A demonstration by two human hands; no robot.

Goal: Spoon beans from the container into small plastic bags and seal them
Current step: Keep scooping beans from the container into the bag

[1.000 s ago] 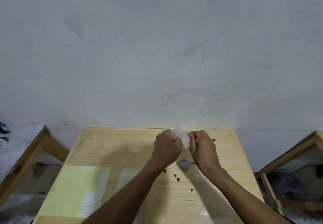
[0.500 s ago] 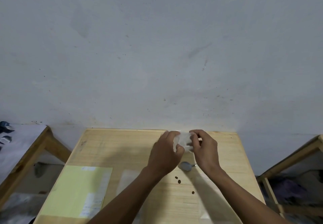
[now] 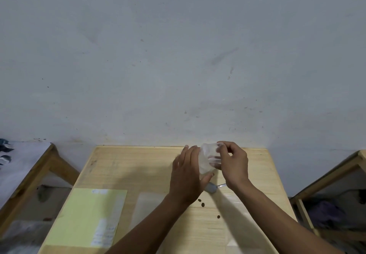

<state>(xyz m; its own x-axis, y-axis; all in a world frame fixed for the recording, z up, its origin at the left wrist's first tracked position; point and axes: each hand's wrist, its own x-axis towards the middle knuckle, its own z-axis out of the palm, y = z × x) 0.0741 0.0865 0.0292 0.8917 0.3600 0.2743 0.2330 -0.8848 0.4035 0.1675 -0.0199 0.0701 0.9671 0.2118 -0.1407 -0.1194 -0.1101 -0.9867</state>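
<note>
Wooden table point(image 3: 126, 166) (scuffed grey wall point(image 3: 178, 55) behind)

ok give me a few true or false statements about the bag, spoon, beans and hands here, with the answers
1. Both hands are on the small clear plastic bag. True: the left hand cradles it with straight fingers, and the right hand pinches its top.
2. The spoon is held in the right hand. False: it lies on the wooden table, under the hands.
3. A few loose beans lie on the table near the left wrist. True.
4. The yellow-green sheet is to the person's right. False: it lies on the left side of the table.
</note>
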